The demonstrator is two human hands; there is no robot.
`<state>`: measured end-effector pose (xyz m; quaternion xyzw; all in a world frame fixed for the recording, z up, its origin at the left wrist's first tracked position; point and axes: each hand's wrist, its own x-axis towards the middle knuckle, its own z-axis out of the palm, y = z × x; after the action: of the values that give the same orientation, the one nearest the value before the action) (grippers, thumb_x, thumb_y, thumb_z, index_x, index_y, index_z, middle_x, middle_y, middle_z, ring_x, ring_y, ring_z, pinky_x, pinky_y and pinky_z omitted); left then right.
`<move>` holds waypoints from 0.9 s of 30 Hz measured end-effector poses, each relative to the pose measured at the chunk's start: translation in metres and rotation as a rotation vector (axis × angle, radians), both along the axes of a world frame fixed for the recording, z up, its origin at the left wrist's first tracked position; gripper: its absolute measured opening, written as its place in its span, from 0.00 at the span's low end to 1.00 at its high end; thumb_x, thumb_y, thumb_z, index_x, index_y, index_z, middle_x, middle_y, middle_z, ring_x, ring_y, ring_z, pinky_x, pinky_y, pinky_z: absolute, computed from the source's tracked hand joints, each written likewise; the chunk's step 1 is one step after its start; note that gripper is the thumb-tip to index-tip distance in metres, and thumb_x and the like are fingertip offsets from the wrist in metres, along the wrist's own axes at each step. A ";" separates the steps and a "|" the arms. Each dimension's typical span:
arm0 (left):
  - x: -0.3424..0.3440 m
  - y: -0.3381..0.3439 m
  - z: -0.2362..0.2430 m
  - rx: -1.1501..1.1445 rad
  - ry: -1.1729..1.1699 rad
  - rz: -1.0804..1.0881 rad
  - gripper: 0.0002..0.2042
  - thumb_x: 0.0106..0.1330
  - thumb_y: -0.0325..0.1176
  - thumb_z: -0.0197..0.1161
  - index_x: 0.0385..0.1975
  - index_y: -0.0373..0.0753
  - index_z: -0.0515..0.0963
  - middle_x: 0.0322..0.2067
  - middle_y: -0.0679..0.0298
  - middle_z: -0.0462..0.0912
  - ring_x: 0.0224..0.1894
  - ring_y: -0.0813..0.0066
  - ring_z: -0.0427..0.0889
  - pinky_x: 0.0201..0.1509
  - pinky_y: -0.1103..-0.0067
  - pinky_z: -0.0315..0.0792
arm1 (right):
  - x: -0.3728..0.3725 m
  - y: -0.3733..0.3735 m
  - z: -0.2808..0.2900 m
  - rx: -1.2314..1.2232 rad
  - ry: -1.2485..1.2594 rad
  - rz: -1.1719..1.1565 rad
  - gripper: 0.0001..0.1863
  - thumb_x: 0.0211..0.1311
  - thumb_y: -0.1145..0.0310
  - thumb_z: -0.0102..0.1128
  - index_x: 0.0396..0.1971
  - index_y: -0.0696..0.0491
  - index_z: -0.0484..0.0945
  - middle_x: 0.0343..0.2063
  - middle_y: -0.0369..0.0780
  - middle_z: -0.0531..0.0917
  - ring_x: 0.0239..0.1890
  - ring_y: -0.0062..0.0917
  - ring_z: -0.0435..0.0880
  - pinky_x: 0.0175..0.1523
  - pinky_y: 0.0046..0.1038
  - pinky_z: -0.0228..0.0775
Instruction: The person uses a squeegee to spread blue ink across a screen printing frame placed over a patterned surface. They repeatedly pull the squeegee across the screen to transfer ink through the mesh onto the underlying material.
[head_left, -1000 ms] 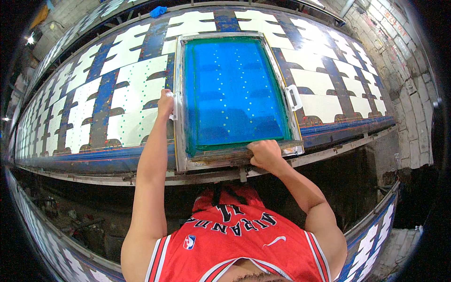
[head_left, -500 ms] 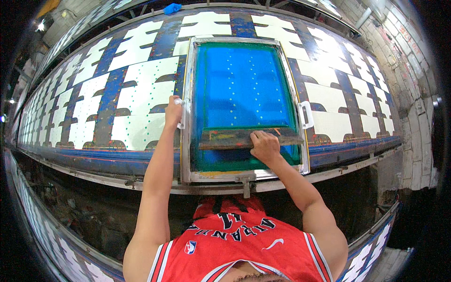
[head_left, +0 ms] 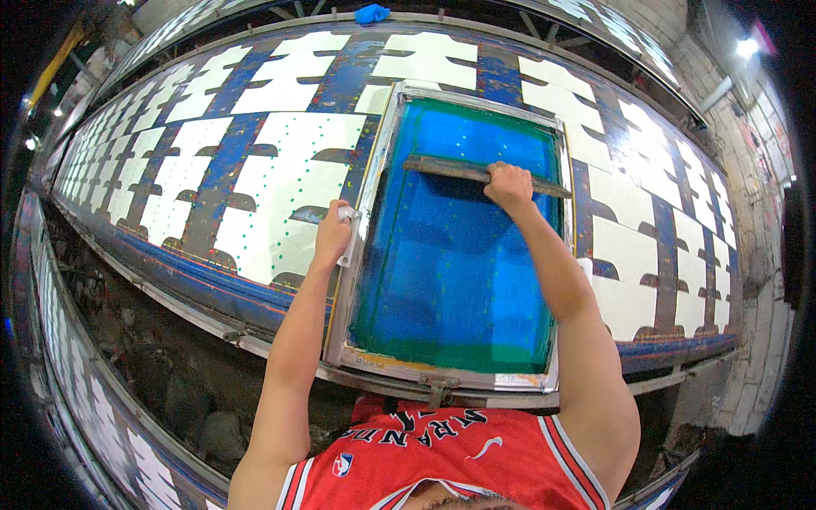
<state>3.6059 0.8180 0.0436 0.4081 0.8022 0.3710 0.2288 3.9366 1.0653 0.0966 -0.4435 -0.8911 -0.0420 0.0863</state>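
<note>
A screen-printing frame (head_left: 367, 246) with a blue mesh (head_left: 450, 289) and green borders lies flat on the long table. My left hand (head_left: 334, 231) is closed round the white handle (head_left: 347, 212) on the frame's left side. With my right hand (head_left: 510, 186) I grip a long wooden squeegee (head_left: 450, 168), which lies across the upper part of the mesh. Its lower edge is hidden from here. To the left of the frame, a white cut fabric piece (head_left: 293, 170) carries rows of small green dots.
Pale fabric pieces (head_left: 625, 242) cover the long blue-stained table (head_left: 191, 242) on both sides of the frame. A metal rail (head_left: 217, 327) runs along its near edge. A bright blue crumpled item (head_left: 372, 14) lies at the far edge. A block wall (head_left: 752, 170) stands to the right.
The squeegee in my right hand has travelled from the near end of the mesh to its far part. My left hand keeps its hold on the handle. The view has shifted and tilted.
</note>
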 end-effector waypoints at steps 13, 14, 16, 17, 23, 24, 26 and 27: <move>0.003 -0.001 0.008 0.034 0.014 -0.012 0.17 0.69 0.25 0.55 0.58 0.46 0.72 0.45 0.41 0.85 0.49 0.37 0.83 0.52 0.55 0.75 | -0.027 0.144 0.013 0.067 0.002 -0.014 0.10 0.48 0.65 0.64 0.29 0.53 0.89 0.32 0.50 0.88 0.38 0.46 0.90 0.44 0.46 0.83; 0.004 -0.001 0.008 0.024 0.002 0.002 0.17 0.69 0.25 0.55 0.57 0.46 0.72 0.45 0.41 0.85 0.49 0.37 0.83 0.52 0.55 0.75 | -0.025 0.145 0.018 0.052 0.003 -0.025 0.11 0.48 0.65 0.64 0.29 0.53 0.89 0.32 0.51 0.88 0.38 0.46 0.89 0.45 0.46 0.83; 0.003 0.000 0.009 0.018 0.032 -0.004 0.17 0.69 0.25 0.56 0.57 0.45 0.72 0.44 0.41 0.85 0.49 0.37 0.83 0.52 0.55 0.75 | -0.026 0.155 0.031 0.026 0.014 -0.046 0.12 0.47 0.64 0.64 0.30 0.53 0.89 0.33 0.51 0.88 0.38 0.47 0.89 0.45 0.46 0.83; 0.004 0.000 0.008 0.018 0.027 0.000 0.17 0.69 0.25 0.56 0.57 0.45 0.72 0.44 0.41 0.85 0.49 0.37 0.83 0.52 0.55 0.75 | -0.027 0.160 0.036 0.022 -0.022 -0.091 0.13 0.47 0.64 0.64 0.32 0.53 0.89 0.34 0.51 0.88 0.39 0.48 0.89 0.46 0.46 0.83; 0.004 0.001 0.008 -0.033 -0.006 0.030 0.19 0.67 0.22 0.55 0.57 0.44 0.73 0.44 0.43 0.85 0.49 0.44 0.85 0.52 0.62 0.75 | -0.036 0.181 0.037 -0.032 -0.013 -0.067 0.15 0.47 0.65 0.63 0.35 0.54 0.89 0.38 0.53 0.88 0.41 0.49 0.89 0.49 0.47 0.82; 0.005 0.001 0.008 -0.034 -0.006 0.037 0.19 0.67 0.22 0.55 0.57 0.45 0.73 0.44 0.43 0.85 0.48 0.44 0.85 0.52 0.62 0.75 | -0.039 0.182 0.035 -0.052 -0.037 -0.078 0.15 0.47 0.65 0.63 0.35 0.54 0.89 0.38 0.53 0.88 0.41 0.49 0.89 0.49 0.47 0.82; 0.005 0.001 0.009 0.002 0.018 0.025 0.18 0.68 0.24 0.55 0.57 0.46 0.73 0.43 0.41 0.85 0.48 0.39 0.84 0.51 0.57 0.75 | -0.041 0.183 0.032 -0.065 0.004 -0.092 0.15 0.47 0.65 0.62 0.33 0.56 0.89 0.38 0.54 0.88 0.42 0.49 0.89 0.49 0.46 0.82; 0.006 0.000 0.010 0.002 0.027 0.025 0.17 0.69 0.25 0.55 0.56 0.46 0.73 0.42 0.41 0.85 0.48 0.37 0.84 0.50 0.55 0.75 | -0.041 0.180 0.031 -0.077 0.005 -0.104 0.16 0.46 0.64 0.62 0.33 0.57 0.89 0.37 0.54 0.88 0.41 0.49 0.89 0.49 0.46 0.82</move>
<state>3.6119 0.8175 0.0533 0.4032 0.8099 0.3692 0.2127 3.8953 1.2451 0.1272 -0.4925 -0.8675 -0.0109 0.0692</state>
